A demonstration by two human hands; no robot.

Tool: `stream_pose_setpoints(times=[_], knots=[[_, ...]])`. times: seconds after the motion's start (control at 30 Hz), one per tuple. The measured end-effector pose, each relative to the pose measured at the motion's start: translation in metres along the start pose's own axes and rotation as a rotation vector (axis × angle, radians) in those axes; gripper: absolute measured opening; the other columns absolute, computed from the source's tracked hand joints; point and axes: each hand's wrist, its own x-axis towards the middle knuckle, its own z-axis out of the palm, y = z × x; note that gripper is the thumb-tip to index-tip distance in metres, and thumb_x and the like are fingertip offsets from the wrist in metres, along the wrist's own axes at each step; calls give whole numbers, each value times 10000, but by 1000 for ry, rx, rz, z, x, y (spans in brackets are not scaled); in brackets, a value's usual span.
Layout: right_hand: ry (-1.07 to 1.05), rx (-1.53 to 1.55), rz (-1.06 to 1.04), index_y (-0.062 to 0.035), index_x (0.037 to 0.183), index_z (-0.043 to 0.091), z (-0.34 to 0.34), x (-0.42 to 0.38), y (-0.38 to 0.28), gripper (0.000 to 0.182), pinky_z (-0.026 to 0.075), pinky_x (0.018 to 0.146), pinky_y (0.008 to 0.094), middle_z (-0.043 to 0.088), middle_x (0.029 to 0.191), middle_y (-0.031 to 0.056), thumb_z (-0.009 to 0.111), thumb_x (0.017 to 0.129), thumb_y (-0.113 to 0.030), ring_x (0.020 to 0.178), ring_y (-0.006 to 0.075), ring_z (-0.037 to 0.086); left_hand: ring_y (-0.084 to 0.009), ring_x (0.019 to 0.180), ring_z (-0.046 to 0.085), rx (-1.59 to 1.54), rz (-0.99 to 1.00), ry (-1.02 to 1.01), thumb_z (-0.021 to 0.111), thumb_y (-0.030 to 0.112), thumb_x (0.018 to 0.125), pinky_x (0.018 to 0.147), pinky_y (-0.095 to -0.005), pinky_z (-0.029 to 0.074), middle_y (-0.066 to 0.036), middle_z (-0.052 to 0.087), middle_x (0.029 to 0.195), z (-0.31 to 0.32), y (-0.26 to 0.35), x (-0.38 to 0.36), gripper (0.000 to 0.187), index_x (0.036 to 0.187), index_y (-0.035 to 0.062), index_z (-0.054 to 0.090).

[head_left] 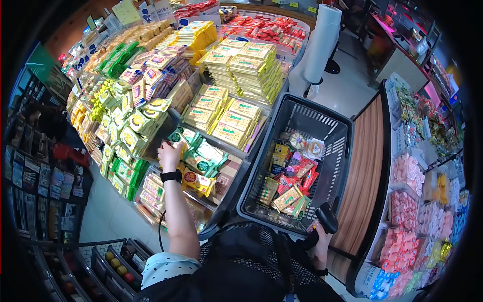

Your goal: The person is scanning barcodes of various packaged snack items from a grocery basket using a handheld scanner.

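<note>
My left hand [170, 152] reaches into a bin of the sweets-and-snack display, with its fingers curled at the left edge of the green-and-white packets [208, 153]. What lies between those fingers is hidden. Just below it are yellow packets [197, 182]. My right hand [320, 241] is closed round the handle of a black handheld barcode scanner [327, 218], near the front right corner of a black shopping basket [346, 166]. Inside the basket lie a cream biscuit packet [288, 198], red packets [305, 166] and several other small wrapped snacks.
Stacked biscuit packets [234, 121] fill the bins beyond my left hand. A roll of clear plastic bags [322, 45] stands behind the basket. To the right, a wooden counter edge [365, 186] borders bins of pink packets [400, 246]. Dark shelving [43, 181] stands at left.
</note>
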Motion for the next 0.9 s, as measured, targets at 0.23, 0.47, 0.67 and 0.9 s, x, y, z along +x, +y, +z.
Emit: stream_pose_setpoints(times=[0.23,0.47,0.67,0.9], knots=[[21,12,33,45,908,501,8,-4,-13,177,421,576,246,530,703,83,536,802,-92,622,141,523,-420,1168,336,-32,70,-45,640,323,669,950,-440,342,-273,321,1277,-8,-11,-10,737,1272,39,325],[-90,90,75,25,1089,457,1,6,-13,314,439,610,269,534,802,70,552,790,3,660,138,532,-423,1183,305,-126,662,293,646,205,742,966,-446,303,-306,339,1251,4,44,-71,598,1210,-52,378],[-49,68,81,34,1044,498,8,7,-21,264,440,616,255,540,782,56,566,793,-14,666,124,530,-341,927,530,-438,1210,-200,621,174,735,806,-392,427,-176,561,968,56,158,-204,367,1034,-14,523],[-90,15,81,21,1023,516,-2,14,-14,254,455,645,248,575,800,48,591,784,-17,696,116,563,-209,996,531,817,1082,-545,550,349,768,760,-369,393,-52,607,994,262,138,-271,306,957,127,640]])
